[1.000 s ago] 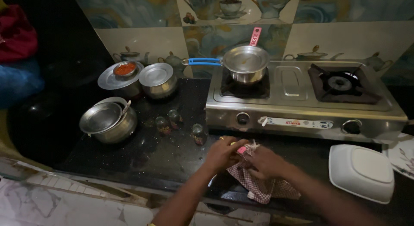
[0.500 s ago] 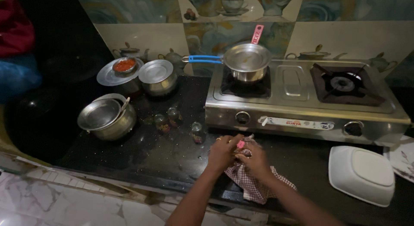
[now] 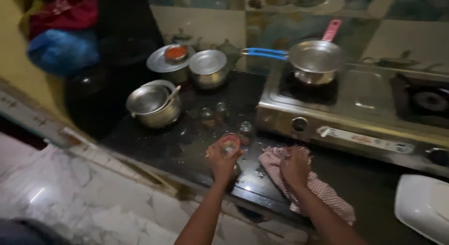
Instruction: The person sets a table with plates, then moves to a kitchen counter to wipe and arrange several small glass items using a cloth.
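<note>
The red-and-white checked cloth lay crumpled on the dark counter directly under the right hand — that hand pressed down on it, fingers curled. Just to its left, the left hand was closed around a small clear glass — held upright, rim above the fingers.

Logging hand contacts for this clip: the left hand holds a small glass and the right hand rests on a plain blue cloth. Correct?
Not quite. In the head view the cloth under the right hand is red-and-white checked, not plain blue. The left hand does hold a small glass.
</note>
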